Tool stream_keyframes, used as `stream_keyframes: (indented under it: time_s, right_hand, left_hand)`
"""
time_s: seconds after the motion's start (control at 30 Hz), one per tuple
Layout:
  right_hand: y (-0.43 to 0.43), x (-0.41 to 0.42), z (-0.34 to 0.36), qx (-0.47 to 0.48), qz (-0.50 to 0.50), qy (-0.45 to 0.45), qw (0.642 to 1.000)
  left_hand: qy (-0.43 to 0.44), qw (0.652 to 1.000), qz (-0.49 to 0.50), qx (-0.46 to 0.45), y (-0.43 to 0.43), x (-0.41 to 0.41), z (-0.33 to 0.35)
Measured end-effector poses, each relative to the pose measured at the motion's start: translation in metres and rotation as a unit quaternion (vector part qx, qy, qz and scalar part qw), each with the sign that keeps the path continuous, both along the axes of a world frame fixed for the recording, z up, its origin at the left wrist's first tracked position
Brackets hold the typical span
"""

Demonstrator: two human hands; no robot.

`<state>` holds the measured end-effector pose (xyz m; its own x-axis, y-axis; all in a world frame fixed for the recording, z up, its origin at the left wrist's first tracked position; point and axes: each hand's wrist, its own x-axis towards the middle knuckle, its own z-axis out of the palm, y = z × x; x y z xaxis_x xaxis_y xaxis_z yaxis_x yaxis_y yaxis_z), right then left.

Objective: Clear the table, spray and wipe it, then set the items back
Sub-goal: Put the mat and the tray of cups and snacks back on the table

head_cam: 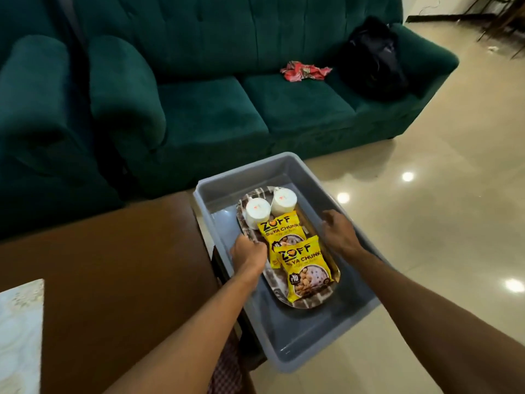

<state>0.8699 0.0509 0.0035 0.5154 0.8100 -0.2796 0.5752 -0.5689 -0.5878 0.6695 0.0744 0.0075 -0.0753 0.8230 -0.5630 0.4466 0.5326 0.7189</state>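
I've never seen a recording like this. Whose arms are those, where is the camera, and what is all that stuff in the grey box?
There is no machine: a person wears the camera on the head, looking down at their own arms. The left hand grips the edge of an oval tray, and the right hand reaches to its far side. The tray sits in a grey tub on the floor beside a brown table. It carries two white cups on their sides and two yellow snack packets. Behind stands a green sofa.
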Motion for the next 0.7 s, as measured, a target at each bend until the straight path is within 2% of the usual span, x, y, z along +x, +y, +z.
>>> stream_keyframes:
  time_s: [0.17,0.3,0.47,0.7]
  right_hand:
    - [0.023,0.027,-0.048,-0.092,0.043,0.004,0.995]
    - [0.033,0.031,-0.062,-0.09,0.066,0.006,0.994]
    - [0.036,0.031,-0.066,-0.084,0.062,-0.041,0.994]
    - [0.034,0.015,-0.021,-0.075,0.058,-0.014,0.995]
  left_hand:
    - [0.103,0.993,-0.037,-0.036,0.017,0.02,-0.045]
    - [0.117,0.991,-0.055,-0.024,0.025,0.026,-0.065]
    - [0.153,0.986,-0.07,0.001,0.029,0.026,-0.064]
    - [0.139,0.987,-0.075,0.029,0.038,0.006,-0.036]
